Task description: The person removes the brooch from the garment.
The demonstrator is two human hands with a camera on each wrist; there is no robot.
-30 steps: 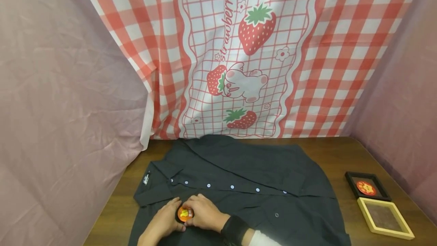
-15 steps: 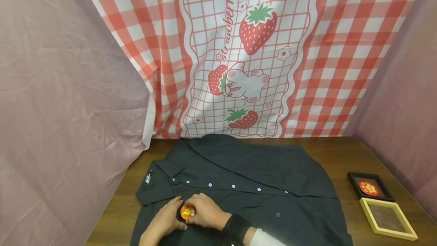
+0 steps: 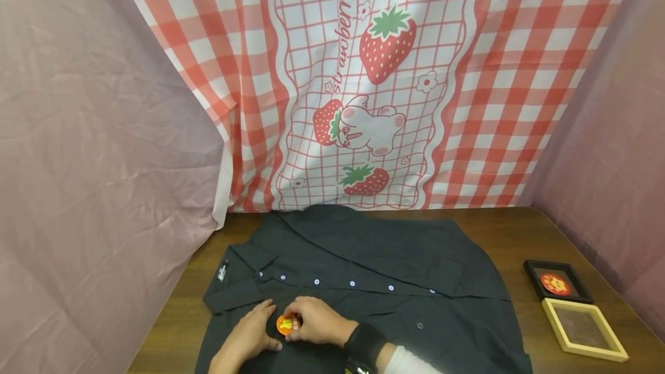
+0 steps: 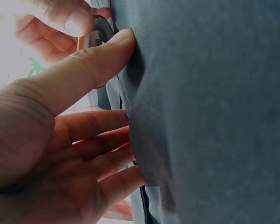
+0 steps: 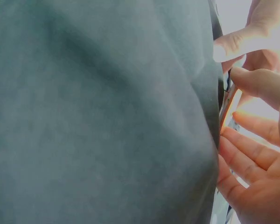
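Note:
My right hand (image 3: 318, 322) pinches a round orange pin badge (image 3: 286, 325) with a yellow figure on its face, low over the front of a dark button-up shirt (image 3: 467, 333). Seen edge-on in the left wrist view, the badge (image 4: 91, 39) shows its grey back and orange rim. To its left my left hand (image 3: 250, 331) rests on the shirt, fingers extended and fingertips on the cloth, a little apart from the badge in the head view. In the left wrist view, folds of cloth rise by the left thumb.
At the table's right side lies a black frame (image 3: 531, 275) with a red-and-yellow round piece inside. Just in front of it is a pale wooden frame (image 3: 558, 328). A strawberry-print checked cloth (image 3: 332, 183) hangs behind the table (image 3: 499, 221), with pink curtains at both sides.
My right hand has shifted slightly right with the badge, widening the gap to my left hand. Earlier both hands were close around the badge. The left hand stays on the shirt.

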